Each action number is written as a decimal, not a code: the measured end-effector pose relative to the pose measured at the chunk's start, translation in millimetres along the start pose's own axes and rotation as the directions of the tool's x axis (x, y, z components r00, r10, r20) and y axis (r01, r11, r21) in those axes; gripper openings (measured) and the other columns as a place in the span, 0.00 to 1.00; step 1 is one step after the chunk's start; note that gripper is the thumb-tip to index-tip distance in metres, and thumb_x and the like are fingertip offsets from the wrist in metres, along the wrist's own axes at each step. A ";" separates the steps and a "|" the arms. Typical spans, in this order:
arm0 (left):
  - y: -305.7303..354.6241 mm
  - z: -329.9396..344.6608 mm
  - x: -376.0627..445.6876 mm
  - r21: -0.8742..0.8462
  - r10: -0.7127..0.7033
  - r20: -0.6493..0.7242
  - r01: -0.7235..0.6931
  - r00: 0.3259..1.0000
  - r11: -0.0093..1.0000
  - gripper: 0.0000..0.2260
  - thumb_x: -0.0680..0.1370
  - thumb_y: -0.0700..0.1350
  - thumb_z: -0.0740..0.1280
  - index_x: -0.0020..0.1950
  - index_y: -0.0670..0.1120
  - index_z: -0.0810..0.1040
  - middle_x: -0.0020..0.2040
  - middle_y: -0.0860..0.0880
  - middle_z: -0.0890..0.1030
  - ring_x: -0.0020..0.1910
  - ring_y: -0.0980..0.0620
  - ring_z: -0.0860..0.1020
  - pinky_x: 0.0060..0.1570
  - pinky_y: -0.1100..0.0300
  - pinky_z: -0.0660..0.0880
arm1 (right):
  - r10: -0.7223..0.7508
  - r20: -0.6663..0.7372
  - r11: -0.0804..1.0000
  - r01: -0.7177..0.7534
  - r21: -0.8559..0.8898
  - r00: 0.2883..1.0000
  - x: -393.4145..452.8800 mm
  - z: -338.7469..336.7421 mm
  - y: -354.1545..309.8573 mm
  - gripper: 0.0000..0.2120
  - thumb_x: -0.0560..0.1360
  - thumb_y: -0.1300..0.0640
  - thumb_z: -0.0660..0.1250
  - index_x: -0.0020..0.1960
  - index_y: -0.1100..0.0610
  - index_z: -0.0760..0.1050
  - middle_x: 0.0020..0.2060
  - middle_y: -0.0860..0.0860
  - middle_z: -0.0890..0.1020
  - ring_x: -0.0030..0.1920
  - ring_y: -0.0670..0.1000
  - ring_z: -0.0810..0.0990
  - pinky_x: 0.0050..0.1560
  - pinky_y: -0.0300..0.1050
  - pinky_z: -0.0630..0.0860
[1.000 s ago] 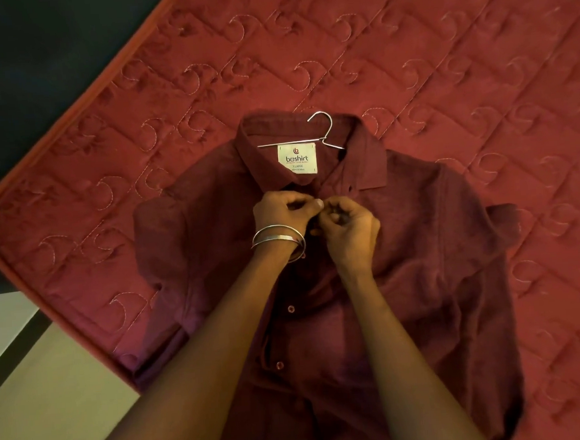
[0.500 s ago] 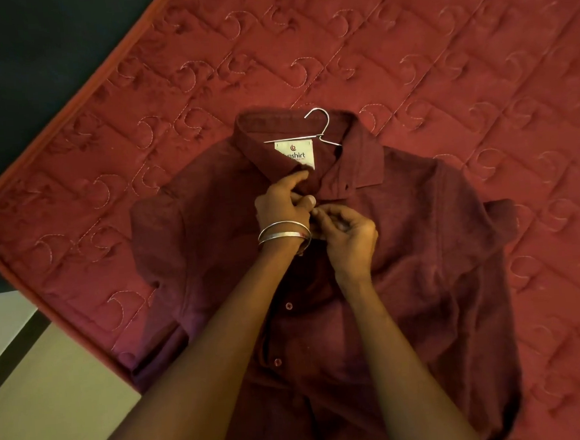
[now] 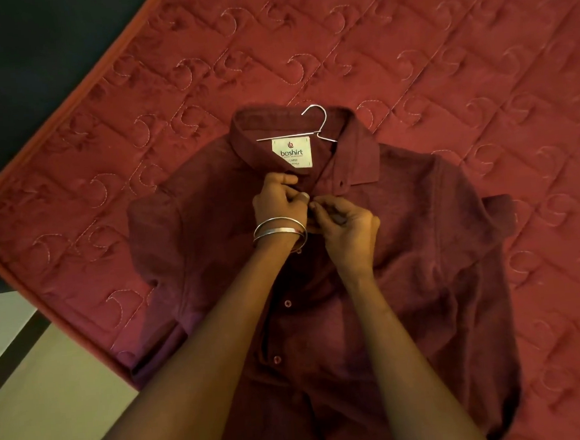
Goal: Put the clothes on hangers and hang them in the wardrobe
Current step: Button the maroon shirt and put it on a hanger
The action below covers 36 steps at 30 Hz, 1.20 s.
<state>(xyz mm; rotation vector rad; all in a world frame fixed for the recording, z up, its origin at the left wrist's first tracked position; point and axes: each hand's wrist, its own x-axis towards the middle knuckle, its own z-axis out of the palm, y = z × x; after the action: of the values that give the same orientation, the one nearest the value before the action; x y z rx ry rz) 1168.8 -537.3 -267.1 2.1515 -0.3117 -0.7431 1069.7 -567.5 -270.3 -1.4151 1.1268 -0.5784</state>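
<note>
- Forearms entered from 6 o'clock and met at frame centre over the shirt point(image 3: 403, 246), which lay flat, front up, on the bed point(image 3: 441, 54).
- Left hand point(image 3: 278, 200): grip narrow, pinching the placket edge just under the collar. Two metal bangles point(image 3: 279, 231) sat on that wrist.
- Right hand point(image 3: 345, 224): grip narrow, fingertips pinching the opposite placket edge, touching the left hand's thumb.
- Change vs. half a second earlier: left hand dropped back off the neck label point(image 3: 292, 152), now fully readable; both pinches closed up at the top button. Judged: top-button fastening in progress, so the shirt won't slip off the hanger; hanging in the wardrobe not yet started.
- Lower buttons toward 6 o'clock looked unfastened; cannot tell for the top one, hidden by fingers.
- Shirt: maroon, soft textured weave, short sleeves spread to 9 and 3 o'clock.
- Hanger point(image 3: 319, 123): thin bright wire, hook poking out of the collar at 12 o'clock.
- Bed cover: red quilted, stitched crescent pattern, piped edge at 9 o'clock.
</note>
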 end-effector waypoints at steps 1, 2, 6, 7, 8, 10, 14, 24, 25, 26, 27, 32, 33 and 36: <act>1.5 0.3 0.5 -0.020 -0.025 -0.002 0.025 1.000 0.999 0.10 0.71 0.36 0.71 0.51 0.42 0.78 0.39 0.45 0.83 0.43 0.46 0.81 0.51 0.56 0.75 | -0.046 0.009 0.997 0.046 -0.069 0.999 -0.1 -0.7 -0.7 0.04 0.75 0.67 0.69 0.47 0.63 0.83 0.34 0.47 0.84 0.33 0.38 0.82 0.37 0.38 0.80; 2.6 0.7 1.1 -0.036 -0.043 0.000 0.043 0.999 0.998 0.10 0.71 0.36 0.71 0.51 0.42 0.78 0.39 0.45 0.82 0.43 0.46 0.81 0.51 0.56 0.75 | -0.073 0.010 0.990 0.073 -0.118 0.997 0.1 -1.4 -0.4 0.05 0.75 0.66 0.69 0.47 0.62 0.83 0.35 0.46 0.83 0.33 0.38 0.81 0.38 0.39 0.81; 2.9 1.8 2.3 -0.083 -0.098 0.037 0.100 0.995 0.991 0.09 0.71 0.37 0.71 0.50 0.45 0.78 0.37 0.48 0.80 0.44 0.46 0.81 0.52 0.54 0.76 | -0.089 0.026 0.979 0.093 -0.182 0.996 3.7 -0.7 3.9 0.04 0.76 0.63 0.67 0.47 0.59 0.81 0.37 0.51 0.84 0.34 0.45 0.83 0.38 0.45 0.81; 1.6 1.4 2.8 -0.105 -0.111 0.048 0.116 0.993 0.988 0.09 0.72 0.37 0.71 0.49 0.46 0.78 0.37 0.48 0.80 0.44 0.46 0.81 0.52 0.54 0.76 | -0.115 0.035 0.971 0.120 -0.208 0.993 4.5 0.2 6.3 0.03 0.76 0.62 0.66 0.47 0.59 0.79 0.38 0.52 0.83 0.35 0.48 0.83 0.38 0.50 0.81; 0.1 0.9 2.7 -0.116 -0.113 0.063 0.120 0.992 0.986 0.09 0.72 0.38 0.71 0.50 0.47 0.78 0.38 0.48 0.81 0.44 0.46 0.81 0.52 0.54 0.77 | -0.141 0.042 0.963 0.147 -0.227 0.989 4.7 1.4 8.5 0.03 0.76 0.62 0.65 0.47 0.59 0.77 0.39 0.52 0.82 0.36 0.50 0.82 0.38 0.53 0.80; -1.6 0.0 0.5 -0.070 -0.077 0.103 0.085 0.992 0.994 0.09 0.73 0.39 0.71 0.52 0.46 0.78 0.39 0.48 0.80 0.41 0.50 0.79 0.49 0.59 0.75 | -0.177 0.039 0.947 0.181 -0.266 0.983 3.5 3.1 13.8 0.03 0.76 0.63 0.62 0.46 0.59 0.74 0.40 0.51 0.79 0.38 0.52 0.78 0.39 0.56 0.78; -6.4 -10.1 0.3 0.111 0.051 0.106 -0.063 0.993 0.992 0.13 0.73 0.41 0.72 0.56 0.43 0.77 0.36 0.49 0.79 0.40 0.48 0.78 0.43 0.65 0.69 | -0.131 -0.042 0.963 0.117 -0.243 0.991 -3.1 4.3 18.3 0.10 0.76 0.65 0.59 0.46 0.50 0.70 0.41 0.48 0.75 0.40 0.52 0.77 0.40 0.56 0.78; 2.5 -41.8 33.2 0.697 0.619 0.119 -0.509 0.776 0.504 0.12 0.65 0.51 0.73 0.47 0.52 0.83 0.53 0.48 0.77 0.55 0.46 0.66 0.48 0.49 0.66 | 0.478 -0.165 0.846 -0.402 0.351 0.863 22.2 -8.7 -7.5 0.05 0.74 0.61 0.71 0.40 0.60 0.77 0.31 0.53 0.80 0.28 0.48 0.79 0.33 0.41 0.79; 6.3 -42.8 37.8 0.703 0.644 0.152 -0.540 0.750 0.463 0.09 0.65 0.52 0.72 0.43 0.52 0.84 0.53 0.50 0.77 0.55 0.48 0.64 0.50 0.49 0.65 | 0.522 -0.125 0.796 -0.430 0.427 0.844 25.9 -7.9 -12.9 0.06 0.74 0.62 0.71 0.40 0.60 0.76 0.31 0.54 0.79 0.27 0.48 0.78 0.31 0.39 0.78; 9.0 -44.1 42.1 0.705 0.655 0.192 -0.567 0.731 0.426 0.08 0.64 0.53 0.71 0.40 0.52 0.84 0.52 0.51 0.77 0.56 0.49 0.63 0.52 0.48 0.63 | 0.549 -0.096 0.757 -0.446 0.478 0.830 29.2 -8.0 -17.6 0.06 0.74 0.63 0.70 0.40 0.59 0.75 0.32 0.54 0.78 0.27 0.47 0.77 0.30 0.38 0.77; 11.3 -44.9 45.9 0.706 0.652 0.249 -0.595 0.716 0.384 0.08 0.64 0.54 0.71 0.40 0.53 0.84 0.53 0.51 0.77 0.56 0.49 0.63 0.55 0.47 0.61 | 0.564 -0.087 0.738 -0.454 0.500 0.821 31.9 -8.1 -20.2 0.07 0.74 0.64 0.70 0.39 0.59 0.74 0.32 0.54 0.78 0.26 0.47 0.77 0.29 0.38 0.76; 10.7 -49.4 55.5 0.736 0.595 0.458 -0.657 0.661 0.163 0.09 0.67 0.54 0.71 0.42 0.50 0.84 0.45 0.51 0.80 0.52 0.46 0.75 0.60 0.39 0.63 | 0.550 -0.144 0.750 -0.410 0.519 0.823 35.7 -4.9 -22.4 0.09 0.73 0.65 0.71 0.38 0.58 0.72 0.30 0.53 0.76 0.25 0.45 0.75 0.26 0.37 0.74; 10.5 -50.2 55.9 0.734 0.614 0.432 -0.654 0.660 0.186 0.09 0.70 0.54 0.68 0.41 0.50 0.84 0.42 0.51 0.80 0.49 0.46 0.77 0.60 0.43 0.62 | 0.529 -0.147 0.765 -0.395 0.509 0.836 35.2 -3.8 -22.5 0.10 0.73 0.65 0.71 0.38 0.57 0.72 0.29 0.52 0.76 0.25 0.45 0.75 0.26 0.37 0.74; 22.3 -52.0 52.8 0.653 0.511 0.309 -0.569 0.802 0.499 0.14 0.75 0.56 0.63 0.48 0.51 0.84 0.46 0.49 0.83 0.52 0.46 0.77 0.57 0.51 0.59 | 0.392 -0.200 0.883 -0.306 0.356 0.898 31.4 -0.5 -22.7 0.12 0.72 0.64 0.72 0.34 0.56 0.73 0.26 0.48 0.73 0.27 0.45 0.72 0.28 0.38 0.73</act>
<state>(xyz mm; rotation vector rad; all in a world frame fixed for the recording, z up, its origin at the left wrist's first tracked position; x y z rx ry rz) 1243.0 -542.8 -245.7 2.5000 -1.4843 -0.3261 1089.0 -598.3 -257.0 -0.8414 1.3984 -0.6642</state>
